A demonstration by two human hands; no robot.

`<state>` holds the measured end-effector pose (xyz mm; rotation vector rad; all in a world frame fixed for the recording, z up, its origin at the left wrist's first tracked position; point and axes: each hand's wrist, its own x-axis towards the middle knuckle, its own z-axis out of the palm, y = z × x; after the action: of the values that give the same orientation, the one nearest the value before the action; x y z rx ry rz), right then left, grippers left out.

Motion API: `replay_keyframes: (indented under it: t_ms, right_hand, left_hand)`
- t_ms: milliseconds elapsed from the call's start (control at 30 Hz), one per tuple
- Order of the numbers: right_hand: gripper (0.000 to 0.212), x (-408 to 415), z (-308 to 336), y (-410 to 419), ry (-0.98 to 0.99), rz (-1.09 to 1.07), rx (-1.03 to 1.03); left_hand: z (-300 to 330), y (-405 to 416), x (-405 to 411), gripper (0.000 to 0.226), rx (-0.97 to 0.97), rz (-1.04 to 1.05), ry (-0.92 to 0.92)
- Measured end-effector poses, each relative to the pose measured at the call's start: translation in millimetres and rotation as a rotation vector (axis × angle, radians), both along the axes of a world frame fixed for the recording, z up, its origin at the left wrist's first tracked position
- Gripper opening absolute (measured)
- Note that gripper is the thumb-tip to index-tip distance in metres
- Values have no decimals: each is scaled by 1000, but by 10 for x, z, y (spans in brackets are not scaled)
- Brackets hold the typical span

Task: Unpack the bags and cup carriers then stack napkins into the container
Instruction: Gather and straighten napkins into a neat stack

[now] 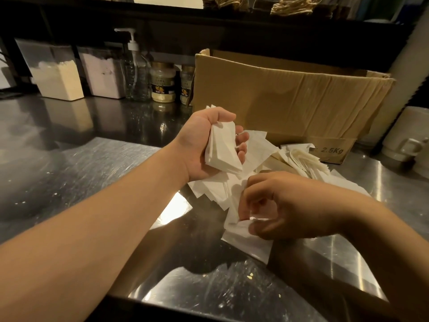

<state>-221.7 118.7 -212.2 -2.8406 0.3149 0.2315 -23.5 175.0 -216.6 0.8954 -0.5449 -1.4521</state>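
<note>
Steel counter [69, 173] — white folded napkins [222, 145], loosely heaped.

Single head-worn view, forward and down, close over the steel counter [69, 173] at arm's reach.

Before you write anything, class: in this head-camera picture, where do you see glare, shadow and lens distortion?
Head view: warm glare patches shine on the steel counter; the left hand with its napkin stack is well lit; the right hand is dimmer and casts shadow on the loose napkins; the cardboard box bows from wide-angle distortion; the back shelf is nearly black.
</note>
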Motion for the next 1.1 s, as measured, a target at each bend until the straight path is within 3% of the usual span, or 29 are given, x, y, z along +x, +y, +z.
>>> replay_keyframes:
  t_ms: [234, 534, 667, 767, 834, 967, 1034, 1101]
  right_hand:
    - [22, 20, -20, 41, -20, 26, -3]
    - [9, 4, -30, 28, -160, 67, 71]
    - [4, -10, -9, -26, -318, 47, 285]
    - [16, -39, 7, -89, -429, 63, 471]
    - [24, -63, 9, -127, -497, 66, 691]
    - [10, -93, 58, -165, -613, -15, 1100]
    - [9, -109, 87, -208, -642, -121, 1144]
    - [8, -101, 100, -254, -664, -283, 1055]
  left_hand:
    - [9, 11, -26, 53, 4, 7, -5]
    - [-1, 2, -26, 57, 15, 10, -17]
    - [0, 8, -19, 60, 12, 16, -23]
    - [11, 13, -12, 57, 5, 10, -13]
    - [17, 13, -12, 53, -6, 5, 3]
    - [28, 24, -25, 51, -11, 19, 4]
    - [37, 33, -34, 50, -9, 36, 6]
    - [42, 33, -31, 50, -22, 48, 18]
